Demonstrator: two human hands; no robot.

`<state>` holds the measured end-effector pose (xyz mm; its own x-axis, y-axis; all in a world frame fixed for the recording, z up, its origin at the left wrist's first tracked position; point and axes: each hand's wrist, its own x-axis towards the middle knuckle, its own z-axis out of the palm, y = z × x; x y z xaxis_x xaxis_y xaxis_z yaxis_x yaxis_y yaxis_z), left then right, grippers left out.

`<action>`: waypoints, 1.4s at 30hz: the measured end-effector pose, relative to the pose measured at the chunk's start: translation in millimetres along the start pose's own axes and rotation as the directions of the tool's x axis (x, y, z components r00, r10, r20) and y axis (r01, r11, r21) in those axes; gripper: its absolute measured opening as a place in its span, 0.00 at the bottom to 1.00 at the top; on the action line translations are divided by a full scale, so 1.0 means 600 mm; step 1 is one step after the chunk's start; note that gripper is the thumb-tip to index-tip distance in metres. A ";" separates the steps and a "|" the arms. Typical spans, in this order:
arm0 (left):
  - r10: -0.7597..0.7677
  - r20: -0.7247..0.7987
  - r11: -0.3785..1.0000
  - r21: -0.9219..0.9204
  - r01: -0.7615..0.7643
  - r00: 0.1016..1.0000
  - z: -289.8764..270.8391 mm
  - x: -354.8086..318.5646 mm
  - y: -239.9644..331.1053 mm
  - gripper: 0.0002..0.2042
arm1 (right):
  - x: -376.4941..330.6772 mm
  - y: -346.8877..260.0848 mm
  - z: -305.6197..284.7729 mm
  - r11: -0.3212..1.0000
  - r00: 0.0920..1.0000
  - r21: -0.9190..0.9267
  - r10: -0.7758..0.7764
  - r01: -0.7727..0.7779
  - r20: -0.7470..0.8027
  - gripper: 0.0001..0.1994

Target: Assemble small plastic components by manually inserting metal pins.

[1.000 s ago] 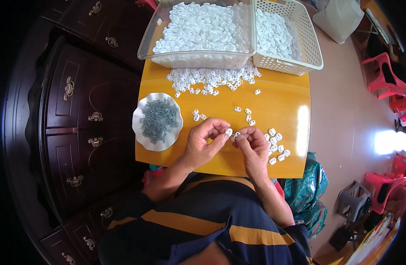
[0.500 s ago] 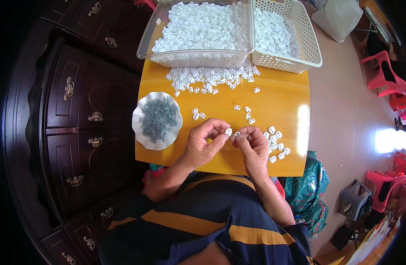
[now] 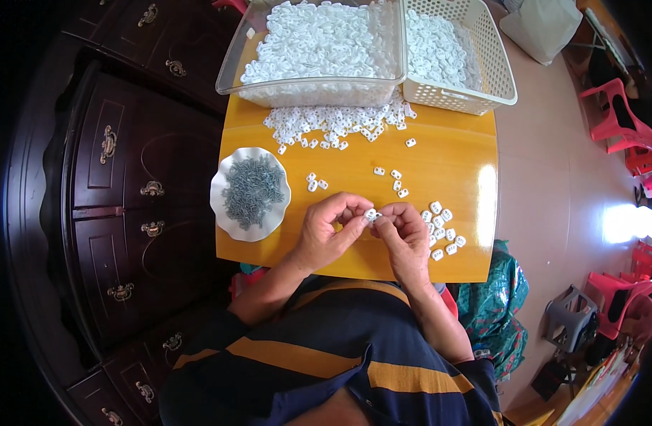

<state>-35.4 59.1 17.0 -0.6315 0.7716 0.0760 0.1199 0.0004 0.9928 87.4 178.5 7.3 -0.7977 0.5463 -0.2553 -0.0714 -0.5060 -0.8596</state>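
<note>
Left hand (image 3: pixel 329 228) pinches a white piece (image 3: pixel 370 214); right hand (image 3: pixel 405 236) pinches a second piece (image 3: pixel 378 216), above the table (image 3: pixel 450 160). The gap between the pieces has narrowed until they appear to touch, suggesting they are being joined.

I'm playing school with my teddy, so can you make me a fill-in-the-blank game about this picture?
1. The wavy-edged plate is on the person's ____ side.
2. The basket with holes stands to the ____ of the clear tub.
3. The left hand and right hand pinch small pieces that are coloured ____.
4. In front of the tub, a loose pile lies on the ____.

Missing words: left; right; white; table
</note>
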 end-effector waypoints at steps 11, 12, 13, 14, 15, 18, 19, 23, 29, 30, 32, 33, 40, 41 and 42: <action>0.039 0.131 0.992 0.113 -0.054 0.991 -0.018 0.019 0.021 0.07 | -0.003 0.002 -0.010 0.995 0.991 -0.023 0.094 -0.092 0.098 0.09; 0.040 0.169 0.990 0.127 -0.062 0.985 -0.022 0.019 0.017 0.10 | -0.002 0.001 -0.010 0.994 0.988 -0.015 0.110 -0.109 0.106 0.09; 0.041 0.207 0.987 0.141 -0.071 0.977 -0.025 0.020 0.015 0.12 | -0.001 0.002 -0.010 0.994 0.988 -0.016 0.110 -0.109 0.106 0.09; 0.041 0.207 0.987 0.141 -0.071 0.978 -0.023 0.021 0.021 0.12 | 0.000 0.003 -0.010 0.993 0.987 0.002 0.120 -0.121 0.107 0.10; 0.074 0.214 0.972 0.204 -0.119 0.974 -0.019 0.025 0.031 0.15 | 0.001 0.003 -0.012 0.991 0.986 0.021 0.129 -0.132 0.103 0.10; 0.069 0.216 0.946 0.296 -0.133 0.974 -0.001 0.028 0.046 0.25 | 0.003 0.000 -0.004 0.987 0.990 0.092 0.124 -0.129 0.065 0.09; 0.185 0.195 0.881 0.402 -0.251 0.963 0.004 0.031 0.044 0.24 | 0.003 0.001 -0.004 0.987 0.990 0.092 0.124 -0.130 0.066 0.09; 0.255 0.219 0.797 0.505 -0.333 0.942 0.005 0.026 0.029 0.22 | 0.001 0.001 -0.006 0.963 0.983 0.204 0.161 -0.176 0.088 0.08; 0.312 0.235 0.781 0.489 -0.389 0.921 0.006 0.031 0.026 0.19 | -0.003 0.003 -0.019 0.886 0.965 0.382 0.245 -0.262 0.094 0.11; 0.312 0.236 0.781 0.489 -0.390 0.920 0.006 0.031 0.027 0.19 | -0.003 0.002 -0.020 0.873 0.963 0.405 0.251 -0.270 0.100 0.12; 0.311 0.245 0.782 0.484 -0.393 0.918 0.007 0.032 0.028 0.18 | -0.002 0.001 -0.022 0.874 0.959 0.395 0.256 -0.282 0.119 0.12; 0.310 0.247 0.782 0.483 -0.394 0.918 0.008 0.033 0.030 0.18 | -0.002 0.000 -0.024 0.876 0.955 0.382 0.261 -0.295 0.138 0.13; 0.341 0.261 0.755 0.497 -0.428 0.903 0.009 0.037 0.030 0.17 | -0.005 -0.001 -0.016 0.881 0.952 0.360 0.293 -0.306 0.092 0.14; 0.346 0.257 0.750 0.502 -0.431 0.902 0.008 0.036 0.030 0.17 | -0.006 -0.001 -0.014 0.881 0.952 0.361 0.292 -0.305 0.091 0.14; 0.348 0.263 0.748 0.501 -0.436 0.900 0.011 0.038 0.029 0.17 | -0.007 -0.001 -0.016 0.882 0.955 0.367 0.284 -0.296 0.088 0.14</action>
<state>-42.4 80.8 35.6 -0.3251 0.8618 0.3894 0.7487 -0.0171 0.6627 96.7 183.0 4.6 -0.8346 0.3189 -0.4492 -0.0460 -0.8529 -0.5201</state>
